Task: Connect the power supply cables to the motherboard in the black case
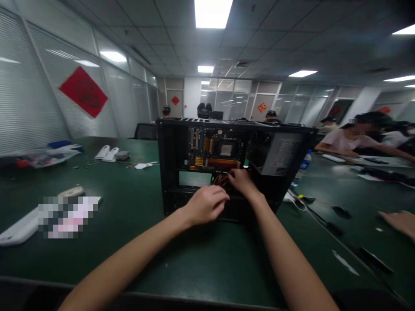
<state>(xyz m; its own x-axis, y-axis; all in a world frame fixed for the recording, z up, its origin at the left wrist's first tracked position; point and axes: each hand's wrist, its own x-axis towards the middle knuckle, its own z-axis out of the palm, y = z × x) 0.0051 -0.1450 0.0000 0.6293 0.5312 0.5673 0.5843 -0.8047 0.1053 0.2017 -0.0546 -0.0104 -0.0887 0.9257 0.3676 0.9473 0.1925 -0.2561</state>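
A black computer case (pixel 164 172) stands on the green table with its open side towards me. Inside it are a motherboard (pixel 227 149) and, at the upper right, a grey power supply (pixel 281 154) beside a dark fan (pixel 259 147). A bundle of thin coloured cables (pixel 219 180) hangs below the board. My right hand (pixel 241 181) reaches into the case, its fingers closed at these cables. Just in front of the opening, my left hand (pixel 209 203) has its fingers curled together below the bundle; whatever lies between its fingertips is hidden.
White power strips (pixel 19 226) and a plastic bag of parts (pixel 48 156) lie on the left. White objects and a small grey box (pixel 122 155) sit further back. On the right are a bottle (pixel 304 164), cables (pixel 319 218) and another person's hand (pixel 400 222). Other people sit beyond.
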